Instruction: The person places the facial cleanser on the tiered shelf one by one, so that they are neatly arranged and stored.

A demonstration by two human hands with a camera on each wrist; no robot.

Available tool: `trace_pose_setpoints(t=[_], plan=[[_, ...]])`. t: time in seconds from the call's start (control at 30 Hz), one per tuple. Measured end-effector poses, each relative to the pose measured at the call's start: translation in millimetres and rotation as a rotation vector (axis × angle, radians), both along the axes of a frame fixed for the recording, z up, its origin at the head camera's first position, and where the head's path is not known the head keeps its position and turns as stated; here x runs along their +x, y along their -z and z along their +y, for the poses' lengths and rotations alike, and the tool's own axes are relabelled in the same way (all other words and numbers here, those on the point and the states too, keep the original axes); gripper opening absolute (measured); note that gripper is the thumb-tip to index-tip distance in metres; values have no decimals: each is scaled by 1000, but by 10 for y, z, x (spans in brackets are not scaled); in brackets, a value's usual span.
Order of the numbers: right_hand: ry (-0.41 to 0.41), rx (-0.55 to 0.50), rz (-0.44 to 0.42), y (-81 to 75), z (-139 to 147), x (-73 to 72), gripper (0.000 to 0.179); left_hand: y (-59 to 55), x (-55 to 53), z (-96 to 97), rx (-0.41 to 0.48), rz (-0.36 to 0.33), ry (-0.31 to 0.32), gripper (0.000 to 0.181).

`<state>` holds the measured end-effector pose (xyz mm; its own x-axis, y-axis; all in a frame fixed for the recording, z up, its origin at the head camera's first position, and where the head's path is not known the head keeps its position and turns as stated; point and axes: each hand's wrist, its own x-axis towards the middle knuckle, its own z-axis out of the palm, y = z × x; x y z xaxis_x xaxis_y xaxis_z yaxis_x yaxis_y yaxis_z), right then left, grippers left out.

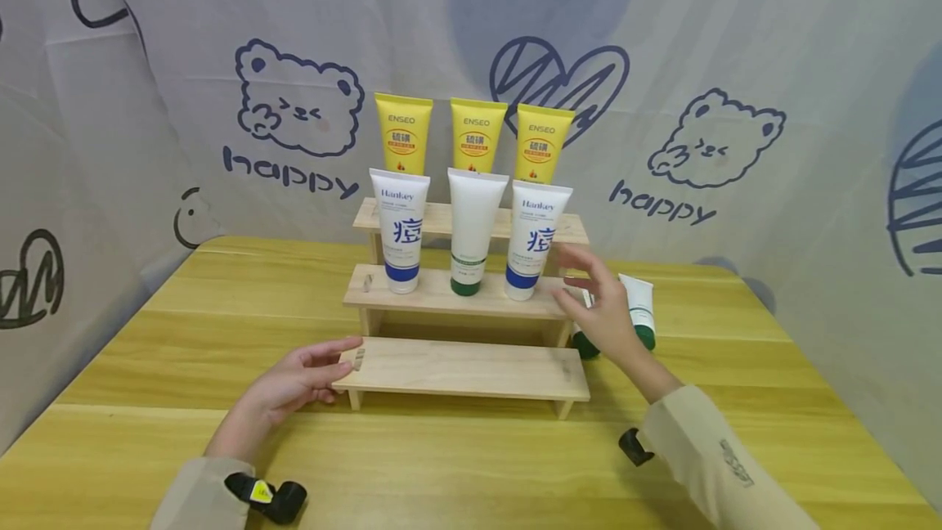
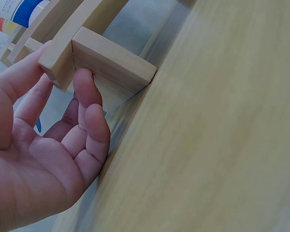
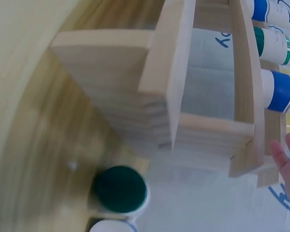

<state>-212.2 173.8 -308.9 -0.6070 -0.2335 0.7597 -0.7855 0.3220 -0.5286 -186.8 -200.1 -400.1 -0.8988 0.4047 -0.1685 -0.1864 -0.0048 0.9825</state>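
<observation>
A three-step wooden display stand (image 1: 464, 368) stands on the table. My left hand (image 1: 294, 387) pinches the left end of its lowest step, fingers above and below the board, as the left wrist view shows. My right hand (image 1: 605, 313) is beside the right end of the middle step, fingers loosely bent and holding nothing. Nearest to it on that step is a white tube with a blue band (image 1: 537, 240). A white tube with a green cap (image 1: 475, 227) and another blue-banded tube (image 1: 401, 227) stand in line with it. Behind them, yellow ENSEO tubes (image 1: 477, 133) stand on the top step.
Right of the stand, a white tube with a green cap (image 1: 639, 305) is on the table. Another green cap (image 1: 585, 343) shows beside it, its tube mostly hidden behind my right hand. A printed cloth (image 1: 427, 15) hangs behind the wooden table (image 1: 383, 464).
</observation>
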Motion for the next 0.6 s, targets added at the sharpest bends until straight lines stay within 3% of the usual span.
trace_pose_setpoints(t=[0.4, 0.53, 0.6], plan=[[50, -75, -6, 152, 278, 26, 30, 5, -8, -5, 2, 7, 11, 37], [68, -119, -70, 164, 382, 46, 24, 10, -7, -8, 1, 15, 12, 38], [87, -142, -105, 233, 485, -15, 21, 10, -7, -7, 2, 17, 13, 38]])
